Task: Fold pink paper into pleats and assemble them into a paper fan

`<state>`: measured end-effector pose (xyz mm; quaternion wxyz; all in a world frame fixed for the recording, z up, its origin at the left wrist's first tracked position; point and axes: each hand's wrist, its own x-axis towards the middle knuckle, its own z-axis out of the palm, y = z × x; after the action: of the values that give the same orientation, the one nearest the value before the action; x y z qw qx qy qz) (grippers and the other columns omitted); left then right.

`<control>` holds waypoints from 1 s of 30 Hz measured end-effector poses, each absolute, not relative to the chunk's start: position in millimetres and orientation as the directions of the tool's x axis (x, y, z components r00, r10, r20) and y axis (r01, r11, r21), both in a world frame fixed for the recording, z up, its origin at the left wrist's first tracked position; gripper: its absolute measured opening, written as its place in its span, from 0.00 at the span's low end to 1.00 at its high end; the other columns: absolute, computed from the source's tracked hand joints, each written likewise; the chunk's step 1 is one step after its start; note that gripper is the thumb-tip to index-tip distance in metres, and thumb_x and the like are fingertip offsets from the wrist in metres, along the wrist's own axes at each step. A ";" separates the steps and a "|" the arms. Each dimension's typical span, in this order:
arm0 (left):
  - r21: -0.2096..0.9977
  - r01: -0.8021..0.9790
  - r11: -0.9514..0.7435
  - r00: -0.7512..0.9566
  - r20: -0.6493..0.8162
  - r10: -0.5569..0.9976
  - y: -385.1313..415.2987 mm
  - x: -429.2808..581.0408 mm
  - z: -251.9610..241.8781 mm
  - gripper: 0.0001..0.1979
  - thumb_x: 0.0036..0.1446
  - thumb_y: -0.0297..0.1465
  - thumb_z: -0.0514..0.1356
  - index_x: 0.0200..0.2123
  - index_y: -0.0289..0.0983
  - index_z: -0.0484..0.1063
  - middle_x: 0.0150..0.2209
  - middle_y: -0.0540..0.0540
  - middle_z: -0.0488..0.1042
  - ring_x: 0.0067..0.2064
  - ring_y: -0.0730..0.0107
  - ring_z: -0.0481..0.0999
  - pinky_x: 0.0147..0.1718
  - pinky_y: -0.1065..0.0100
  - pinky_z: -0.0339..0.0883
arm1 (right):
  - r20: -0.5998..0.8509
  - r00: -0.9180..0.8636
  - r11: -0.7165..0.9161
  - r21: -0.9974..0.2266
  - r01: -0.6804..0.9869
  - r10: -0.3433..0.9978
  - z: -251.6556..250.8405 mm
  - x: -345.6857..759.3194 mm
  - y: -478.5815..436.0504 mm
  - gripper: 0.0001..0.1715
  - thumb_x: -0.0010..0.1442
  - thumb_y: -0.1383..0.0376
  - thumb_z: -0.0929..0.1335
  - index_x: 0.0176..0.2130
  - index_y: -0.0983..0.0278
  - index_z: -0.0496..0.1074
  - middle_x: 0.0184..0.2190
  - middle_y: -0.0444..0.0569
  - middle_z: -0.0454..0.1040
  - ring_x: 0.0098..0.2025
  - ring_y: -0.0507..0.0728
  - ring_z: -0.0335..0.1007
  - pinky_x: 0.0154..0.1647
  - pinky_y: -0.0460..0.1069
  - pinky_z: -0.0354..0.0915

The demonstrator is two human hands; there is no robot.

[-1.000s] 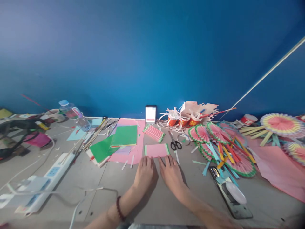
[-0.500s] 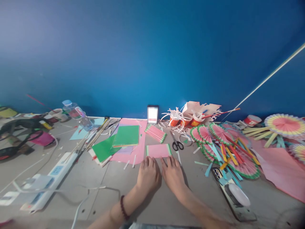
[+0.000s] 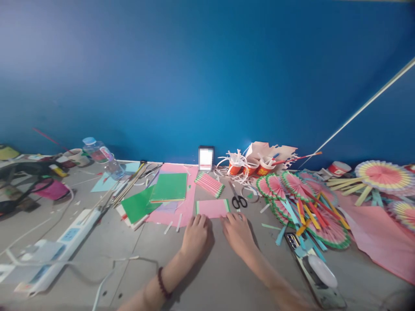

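Observation:
A pink sheet of paper [image 3: 212, 207] with a green strip along each short side lies in front of me. My left hand [image 3: 196, 235] is at its near left corner, fingers curled together on the edge. At the near right corner, my right hand [image 3: 238, 232] has its fingers bent over the same edge. Both thumbs are mostly hidden. Just beyond the sheet rests a pleated pink paper piece [image 3: 209, 184] with green ends. Black-handled scissors [image 3: 239, 201] lie beyond my right hand.
Green paper sheets [image 3: 169, 187] lie on a larger pink sheet to the left. A power strip [image 3: 66, 246] and bottle [image 3: 103, 156] are further left. On the right are pleated paper fans [image 3: 296, 183], a phone [image 3: 316, 276] and red cups [image 3: 266, 166]. A small screen [image 3: 206, 159] stands by the wall.
My hands have moved apart along the paper's near edge, the left one leftward and the right one slightly rightward. The whole view has shifted a little.

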<state>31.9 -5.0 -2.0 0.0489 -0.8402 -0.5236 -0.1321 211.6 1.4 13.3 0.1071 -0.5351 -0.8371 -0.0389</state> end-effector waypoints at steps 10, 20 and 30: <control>0.293 0.815 -0.500 0.430 0.274 0.860 31.5 4.2 -8.4 0.06 0.60 0.26 0.56 0.38 0.38 0.73 0.37 0.47 0.74 0.40 0.67 0.72 0.38 0.66 0.65 | 0.324 -0.313 0.437 -0.456 0.775 0.893 -9.5 235.0 28.8 0.12 0.61 0.72 0.64 0.39 0.62 0.76 0.43 0.50 0.74 0.46 0.56 0.67 0.49 0.51 0.63; 0.371 0.754 -0.541 0.421 0.358 0.833 27.4 5.1 -4.5 0.10 0.63 0.26 0.51 0.37 0.37 0.72 0.35 0.45 0.74 0.38 0.65 0.72 0.38 0.63 0.65 | 0.409 -0.246 0.459 -0.585 0.669 0.879 -12.3 236.9 31.7 0.09 0.61 0.67 0.65 0.36 0.62 0.76 0.36 0.51 0.75 0.41 0.57 0.70 0.46 0.53 0.66; 0.634 0.603 -0.484 0.286 0.395 0.873 29.0 0.9 -5.3 0.14 0.65 0.29 0.48 0.37 0.38 0.73 0.34 0.45 0.75 0.38 0.66 0.73 0.39 0.64 0.68 | 0.317 -0.099 0.318 -0.778 0.542 0.943 -10.1 241.2 33.2 0.11 0.59 0.61 0.65 0.29 0.62 0.74 0.29 0.49 0.75 0.33 0.56 0.71 0.36 0.49 0.67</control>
<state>0.9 29.0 -5.3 -0.1847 -0.7802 -0.4731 -0.3652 241.2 33.2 -10.1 0.4113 -0.5305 -0.6998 0.2442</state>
